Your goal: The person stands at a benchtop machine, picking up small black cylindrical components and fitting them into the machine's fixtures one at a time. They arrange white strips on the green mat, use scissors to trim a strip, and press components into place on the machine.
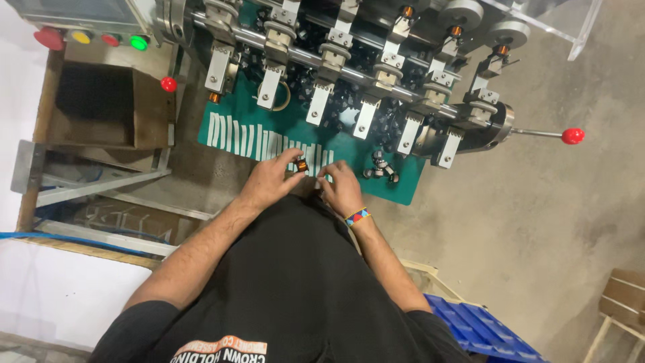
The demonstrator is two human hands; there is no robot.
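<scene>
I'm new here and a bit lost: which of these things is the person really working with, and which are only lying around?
In use:
- left hand, holding a small copper coil
- right hand, at the white strips
- green mat
- winding machine

Lying about:
- loose coils on the mat
- cardboard box
- blue crate
- wooden chair

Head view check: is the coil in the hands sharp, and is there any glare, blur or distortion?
Head view: even light, small copper coil fairly sharp in left hand, right hand slightly soft; mild glare on machine brackets; wide-angle bending at the edges.
</scene>
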